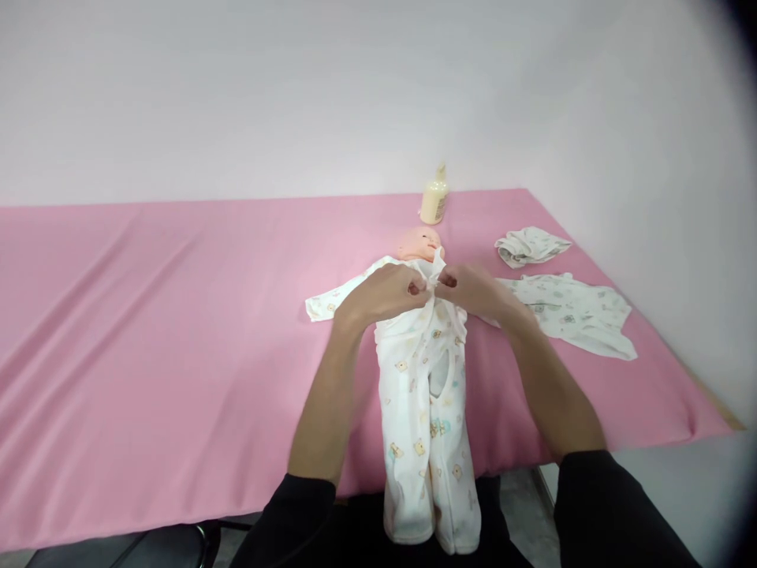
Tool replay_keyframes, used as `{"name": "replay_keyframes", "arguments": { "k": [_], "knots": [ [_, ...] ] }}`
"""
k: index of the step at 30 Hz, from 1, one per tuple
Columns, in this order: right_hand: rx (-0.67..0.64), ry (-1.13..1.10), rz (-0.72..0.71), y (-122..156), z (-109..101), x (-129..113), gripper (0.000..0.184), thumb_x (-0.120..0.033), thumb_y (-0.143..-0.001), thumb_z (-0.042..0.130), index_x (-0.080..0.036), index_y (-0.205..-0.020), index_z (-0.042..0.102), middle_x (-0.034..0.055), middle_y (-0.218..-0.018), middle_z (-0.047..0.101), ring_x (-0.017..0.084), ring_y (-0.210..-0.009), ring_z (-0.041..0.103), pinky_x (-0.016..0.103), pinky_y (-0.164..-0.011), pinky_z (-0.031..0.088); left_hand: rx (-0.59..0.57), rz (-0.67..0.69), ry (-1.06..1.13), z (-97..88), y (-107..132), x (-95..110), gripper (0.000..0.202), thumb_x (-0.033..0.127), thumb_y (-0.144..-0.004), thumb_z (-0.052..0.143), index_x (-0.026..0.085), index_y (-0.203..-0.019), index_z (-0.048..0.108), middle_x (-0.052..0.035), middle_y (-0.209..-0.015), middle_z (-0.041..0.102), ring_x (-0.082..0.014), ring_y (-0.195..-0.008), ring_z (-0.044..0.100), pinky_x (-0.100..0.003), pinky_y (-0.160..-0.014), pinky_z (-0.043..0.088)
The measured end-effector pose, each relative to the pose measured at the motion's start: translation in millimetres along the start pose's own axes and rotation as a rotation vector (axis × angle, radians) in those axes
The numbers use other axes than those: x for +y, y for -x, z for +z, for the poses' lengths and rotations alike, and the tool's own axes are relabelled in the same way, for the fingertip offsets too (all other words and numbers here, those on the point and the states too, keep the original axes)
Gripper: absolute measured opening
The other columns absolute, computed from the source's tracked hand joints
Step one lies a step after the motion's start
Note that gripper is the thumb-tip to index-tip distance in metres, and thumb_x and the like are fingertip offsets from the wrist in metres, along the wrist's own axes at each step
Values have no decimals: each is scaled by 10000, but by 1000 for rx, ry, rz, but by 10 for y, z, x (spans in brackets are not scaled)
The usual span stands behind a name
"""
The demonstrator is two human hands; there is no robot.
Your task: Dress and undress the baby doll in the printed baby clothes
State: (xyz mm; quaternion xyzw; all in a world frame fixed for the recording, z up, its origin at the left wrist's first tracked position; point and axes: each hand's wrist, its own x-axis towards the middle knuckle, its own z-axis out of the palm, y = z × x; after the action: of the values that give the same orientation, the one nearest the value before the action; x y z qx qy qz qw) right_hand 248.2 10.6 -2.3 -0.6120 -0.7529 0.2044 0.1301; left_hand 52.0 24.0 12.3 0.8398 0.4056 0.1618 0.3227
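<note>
On the pink-covered desk point(195, 355), a white outfit point(402, 367) printed with small bears is worn by a doll point(414, 246), one sleeve point(329, 303) stretched left, both legs point(407, 454) hung past the near edge. Its upper front is pinched by the left hand point(387, 293) and, just rightward, by the right hand point(473, 292); the doll's head point(421, 241) is seen beyond them. Farther right, a patterned garment point(573, 309) is spread.

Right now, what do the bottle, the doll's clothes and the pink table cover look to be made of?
Bottle: probably plastic, smooth and pale with a pump top.
Clothes: likely soft cotton, matte, judging by the loose wrinkles.
Pink table cover: cloth or perhaps coated fabric; it creases broadly, but no weave can be made out.
</note>
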Motion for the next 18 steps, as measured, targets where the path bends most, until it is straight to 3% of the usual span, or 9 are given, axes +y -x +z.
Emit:
{"name": "replay_keyframes", "arguments": {
  "k": [3,8,13,18],
  "knots": [
    [-76,-255,-15,33,-96,52,222,-303,-873,501,-202,-682,448,-31,-634,386,107,-544,303,261,-513,225,-20,8,-60,33,-29,-14,258,333,-785,554,179,-609,447,9,-619,416,-108,-559,334,-289,-527,198],
    [-83,-387,-101,92,-95,42,187,-326,-902,495,-205,-772,555,-27,-692,411,115,-600,341,260,-553,273,97,29,-138,94,-142,-59,138,225,-729,536,182,-640,439,-3,-667,491,-133,-621,417,-289,-561,231],
    [-67,-383,-193,105,-88,30,211,-372,-927,493,-205,-831,578,-31,-725,448,117,-639,383,262,-588,297,97,139,-102,47,-144,-81,210,201,-766,475,173,-606,343,9,-609,403,-121,-587,334,-292,-568,217],
    [-5,-258,-170,127,-113,-17,235,-361,-945,463,-193,-830,580,-11,-764,537,123,-652,434,266,-590,294,67,117,-50,-22,-92,-120,202,237,-820,466,175,-635,415,14,-632,417,-116,-600,348,-282,-569,225]
  ]
}}
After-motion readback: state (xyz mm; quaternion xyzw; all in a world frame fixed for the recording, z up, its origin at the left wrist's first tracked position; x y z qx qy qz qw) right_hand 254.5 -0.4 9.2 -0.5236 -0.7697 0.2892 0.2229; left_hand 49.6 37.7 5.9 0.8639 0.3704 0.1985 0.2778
